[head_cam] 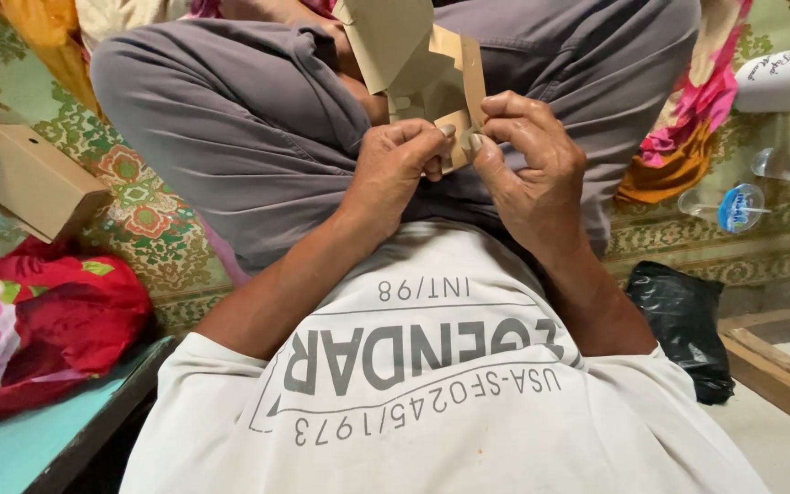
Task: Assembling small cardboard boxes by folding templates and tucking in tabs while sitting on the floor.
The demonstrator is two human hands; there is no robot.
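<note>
Both hands pinch one small flap at the bottom of the unfolded cardboard box blank, left hand and right hand thumb to thumb. Its long axis rises up and away from the grip, over the lap.

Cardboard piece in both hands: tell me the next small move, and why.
Probably press the small flap flat with the thumbs. Both the left hand and the right hand pinch the lower edge of the brown cardboard piece, whose panels are only partly folded and stand open above the fingers. A finished folded box lies at the left.
</note>
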